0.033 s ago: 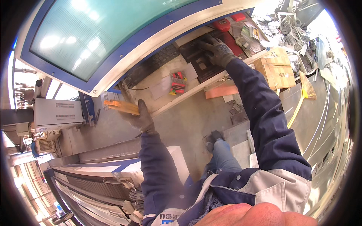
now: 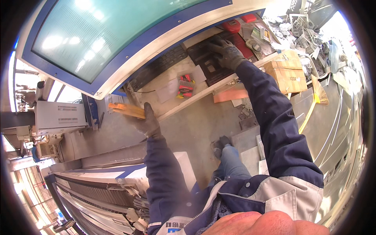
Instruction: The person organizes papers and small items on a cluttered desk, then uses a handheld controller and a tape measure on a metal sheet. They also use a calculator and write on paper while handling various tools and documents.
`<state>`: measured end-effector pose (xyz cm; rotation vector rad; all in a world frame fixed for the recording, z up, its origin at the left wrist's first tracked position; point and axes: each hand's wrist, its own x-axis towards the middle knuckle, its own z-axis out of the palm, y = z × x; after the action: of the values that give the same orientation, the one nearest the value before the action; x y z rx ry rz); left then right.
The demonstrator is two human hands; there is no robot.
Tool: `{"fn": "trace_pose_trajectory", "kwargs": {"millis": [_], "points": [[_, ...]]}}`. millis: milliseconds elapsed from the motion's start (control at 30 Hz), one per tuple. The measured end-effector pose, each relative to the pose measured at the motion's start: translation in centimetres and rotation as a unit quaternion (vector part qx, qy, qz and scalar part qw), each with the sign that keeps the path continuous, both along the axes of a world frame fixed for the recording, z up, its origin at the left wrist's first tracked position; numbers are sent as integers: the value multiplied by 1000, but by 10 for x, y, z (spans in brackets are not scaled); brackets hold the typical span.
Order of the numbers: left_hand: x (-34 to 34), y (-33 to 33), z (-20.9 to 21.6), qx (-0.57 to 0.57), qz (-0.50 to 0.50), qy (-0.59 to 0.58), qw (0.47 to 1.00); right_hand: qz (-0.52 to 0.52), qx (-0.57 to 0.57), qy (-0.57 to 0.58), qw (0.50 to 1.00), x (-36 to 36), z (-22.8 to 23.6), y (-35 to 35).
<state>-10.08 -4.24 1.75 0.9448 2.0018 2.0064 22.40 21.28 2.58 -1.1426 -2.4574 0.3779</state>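
My left hand [image 2: 148,122], in a dark work glove, is closed round a flat orange-yellow bar [image 2: 126,110] beyond the shelf's near left corner. What the bar is exactly, I cannot make out. On the right, my gloved right hand [image 2: 228,54] rests with stretched fingers on a black panel-like object [image 2: 207,62], which lies on the shelf [image 2: 164,102]. To the left of that object sit a black keyboard [image 2: 166,62] and a clear pack of red-and-black pieces [image 2: 186,86]. A red object [image 2: 232,26] and a small grey device [image 2: 253,45] lie beyond my right hand.
A blue-framed machine window [image 2: 117,35] overhangs the shelf. Right of the shelf are a cardboard box [image 2: 288,72], a yellow broom [image 2: 319,96] and heaped scrap [image 2: 307,37]. A grey cabinet [image 2: 60,117] stands left. Stacked long profiles [image 2: 94,196] lie lower left.
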Motion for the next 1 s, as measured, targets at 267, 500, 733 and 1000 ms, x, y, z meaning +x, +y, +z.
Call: {"fn": "trace_pose_trajectory", "kwargs": {"millis": [267, 500, 733, 1000], "points": [[0, -2, 2, 13, -24, -6, 1000, -10, 8, -80, 997, -18, 59, -26], [-2, -1, 3, 3, -13, 46, 999, -9, -36, -193, 980, -20, 57, -19], [-2, -1, 2, 6, -14, 32, 999, -15, -29, -161, 986, -14, 36, -12], [-4, 0, 0, -29, 32, 66, 997, -15, 8, -61, 998, -3, -4, 5]]}}
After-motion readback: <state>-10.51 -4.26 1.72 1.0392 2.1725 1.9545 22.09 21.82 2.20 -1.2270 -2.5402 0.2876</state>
